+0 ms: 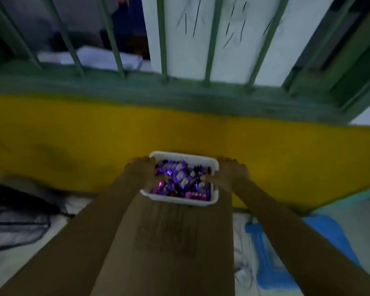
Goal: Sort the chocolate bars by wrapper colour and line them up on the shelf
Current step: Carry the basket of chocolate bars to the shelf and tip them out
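Over far end of brown surface (169, 242), white basket (179, 200) of purple chocolate bars (181, 180) — left grip (140, 173), right grip (233, 174) each curled over side rim. We'd keep it level, lift slow — no spills.
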Available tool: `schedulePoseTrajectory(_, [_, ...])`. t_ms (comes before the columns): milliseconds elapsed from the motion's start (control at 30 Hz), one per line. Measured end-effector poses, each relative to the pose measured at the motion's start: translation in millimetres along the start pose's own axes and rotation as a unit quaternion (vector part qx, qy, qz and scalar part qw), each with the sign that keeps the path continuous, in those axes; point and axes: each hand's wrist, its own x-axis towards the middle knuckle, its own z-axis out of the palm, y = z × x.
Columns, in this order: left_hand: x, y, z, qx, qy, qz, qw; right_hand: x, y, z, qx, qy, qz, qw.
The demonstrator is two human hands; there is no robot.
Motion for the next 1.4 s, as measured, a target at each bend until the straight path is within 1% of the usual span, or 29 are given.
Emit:
schedulePoseTrajectory(33, [8.2, -0.1, 9.3, -0.011, -0.001, -0.012, 1.000, 5.8, 6.3, 11.3, 0.046, -0.011, 0.015, 0.999])
schedulePoseTrajectory(67, [15.9, -1.5, 19.3, -0.053, 0.011, -0.029, 0.998, 14.9, 13.3, 27.3, 0.116, -0.031, 0.016, 0.993])
schedulePoseTrajectory(100, [20.2, -2.7, 30.3, -0.096, 0.014, -0.048, 0.994, 18.5, 19.4, 45.0, 0.197, -0.059, 0.009, 0.979])
schedulePoseTrajectory(167, [27.1, -2.9, 46.7, -0.221, -0.005, -0.096, 0.971, 22.9, 26.6, 75.3, 0.370, -0.097, 0.010, 0.924])
schedulePoseTrajectory(233, [33.2, -5.1, 62.4, -0.314, -0.034, -0.129, 0.940, 26.2, 25.8, 90.9, 0.474, -0.084, 0.003, 0.876])
schedulePoseTrajectory(300, [41.7, -7.9, 68.7, -0.371, -0.039, -0.157, 0.914, 35.2, 21.5, 98.3, 0.525, -0.083, 0.016, 0.847])
schedulePoseTrajectory(333, [47.5, -8.9, 70.7, -0.410, -0.039, -0.182, 0.893, 39.7, 18.2, 101.0, 0.551, -0.086, 0.030, 0.830])
schedulePoseTrajectory(400, [53.0, -10.0, 72.7, -0.473, -0.032, -0.221, 0.853, 43.2, 8.9, 106.6, 0.600, -0.067, 0.088, 0.792])
schedulePoseTrajectory(467, [51.0, -16.8, 74.1, -0.509, -0.060, -0.234, 0.826, 40.1, 4.9, 112.8, 0.608, -0.035, 0.135, 0.781])
schedulePoseTrajectory(533, [35.8, -26.0, 75.4, -0.526, -0.111, -0.233, 0.810, 34.4, 1.2, 114.9, 0.616, -0.052, 0.145, 0.772])
schedulePoseTrajectory(600, [10.5, -30.0, 82.1, -0.558, -0.141, -0.236, 0.783, 24.4, -4.2, 109.5, 0.615, -0.086, 0.158, 0.768])
schedulePoseTrajectory(667, [-20.1, -29.0, 91.3, -0.606, -0.127, -0.217, 0.754, 15.2, -9.3, 107.9, 0.605, -0.097, 0.152, 0.776])
schedulePoseTrajectory(733, [-57.5, -28.0, 101.6, -0.646, -0.100, -0.211, 0.726, -0.6, -23.1, 107.9, 0.584, -0.114, 0.114, 0.795])
schedulePoseTrajectory(767, [-75.5, -29.3, 107.0, -0.653, -0.075, -0.216, 0.722, -9.5, -32.3, 108.6, 0.564, -0.123, 0.087, 0.812])
schedulePoseTrajectory(867, [-131.7, -43.2, 125.3, -0.663, 0.015, -0.265, 0.700, -44.5, -67.3, 109.8, 0.485, -0.154, 0.041, 0.860])
schedulePoseTrajectory(933, [-172.4, -53.8, 142.1, -0.655, 0.021, -0.325, 0.682, -72.8, -89.6, 118.6, 0.457, -0.161, 0.028, 0.874])
schedulePoseTrajectory(1000, [-218.7, -66.7, 161.5, -0.670, 0.034, -0.350, 0.654, -108.6, -113.6, 130.6, 0.428, -0.155, 0.000, 0.891])
schedulePoseTrajectory(1067, [-270.3, -78.6, 176.6, -0.677, 0.068, -0.375, 0.630, -145.1, -138.7, 146.8, 0.440, -0.178, -0.016, 0.880])
schedulePoseTrajectory(1133, [-326.3, -89.3, 194.7, -0.686, 0.101, -0.406, 0.596, -185.2, -164.9, 163.6, 0.446, -0.209, -0.037, 0.870])
schedulePoseTrajectory(1267, [-452.9, -110.1, 231.7, -0.722, 0.158, -0.432, 0.518, -274.8, -222.4, 196.5, 0.378, -0.264, -0.098, 0.882])
schedulePoseTrajectory(1333, [-517.1, -119.4, 249.6, -0.728, 0.179, -0.441, 0.494, -319.1, -254.0, 213.1, 0.353, -0.282, -0.143, 0.880])
schedulePoseTrajectory(1400, [-577.4, -126.8, 266.2, -0.721, 0.207, -0.455, 0.480, -361.2, -285.3, 230.2, 0.333, -0.301, -0.179, 0.876])
